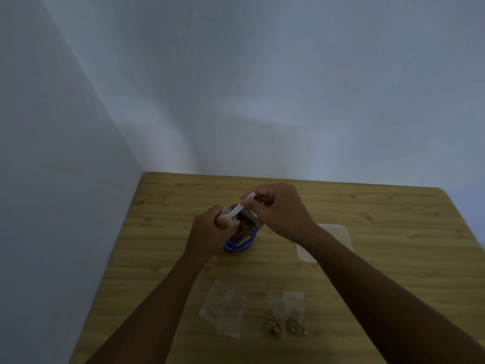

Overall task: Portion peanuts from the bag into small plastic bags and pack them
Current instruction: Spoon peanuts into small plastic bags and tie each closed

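Spoon at small bag over peanut bag (242, 241)
Left hand (210, 232) grips small plastic bag (223, 221) at the upright peanut bag's open mouth, mid-table (393, 219); right hand (280, 208) pinches white spoon (240, 207). 2 filled bags (273, 323) lie nearer the person.

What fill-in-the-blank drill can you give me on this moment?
The right hand holds a white ____ by its handle.
The left hand grips a small plastic bag at the mouth of the ____ peanut bag.
The peanut bag stands on a ____ table.
Missing: spoon; blue; wooden.
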The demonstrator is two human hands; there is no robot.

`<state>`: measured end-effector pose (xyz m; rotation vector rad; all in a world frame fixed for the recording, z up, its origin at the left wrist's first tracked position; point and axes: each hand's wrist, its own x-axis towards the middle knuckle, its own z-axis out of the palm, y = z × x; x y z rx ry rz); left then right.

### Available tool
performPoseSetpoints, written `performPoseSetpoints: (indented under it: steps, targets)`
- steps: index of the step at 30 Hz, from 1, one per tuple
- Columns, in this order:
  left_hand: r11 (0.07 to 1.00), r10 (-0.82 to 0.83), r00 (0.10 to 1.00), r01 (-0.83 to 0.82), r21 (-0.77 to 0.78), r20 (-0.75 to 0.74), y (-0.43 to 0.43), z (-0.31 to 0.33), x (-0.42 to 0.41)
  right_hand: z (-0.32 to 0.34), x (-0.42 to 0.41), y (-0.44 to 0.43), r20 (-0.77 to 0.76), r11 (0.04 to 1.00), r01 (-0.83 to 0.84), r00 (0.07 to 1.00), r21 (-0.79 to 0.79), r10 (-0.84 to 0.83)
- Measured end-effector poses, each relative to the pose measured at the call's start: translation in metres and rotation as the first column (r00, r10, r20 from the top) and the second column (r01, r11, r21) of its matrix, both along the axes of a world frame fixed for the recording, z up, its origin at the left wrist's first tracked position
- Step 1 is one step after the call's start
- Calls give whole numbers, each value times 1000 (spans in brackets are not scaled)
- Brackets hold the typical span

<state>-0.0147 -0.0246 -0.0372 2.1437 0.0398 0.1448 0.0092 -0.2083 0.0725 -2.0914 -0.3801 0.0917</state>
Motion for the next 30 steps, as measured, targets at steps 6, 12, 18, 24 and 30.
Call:
performPoseSetpoints:
  steps: [6,12,18,24,30]
  targets:
    - [997,71,996,-73,-32,-50,8,-9,-6,2,6,-17,36,991,46,998,123,-50]
    - [983,142,985,-152,-107,-93,9,-4,-16,-36,14,-27,-164,890,420,904,179,-394]
    - [982,83,976,-114,-148,-203,7,-14,-32,-92,-11,-13,-294,903,427,857,-54,-423]
    - [945,-48,977,-24,-327,-209,-21,-20,-57,-87,-59,-5,47,962,273,961,17,-273]
    - [912,-147,969,57,-406,-196,-45,-26,-74,-101,-69,-19,-131,980,195,973,24,-190]
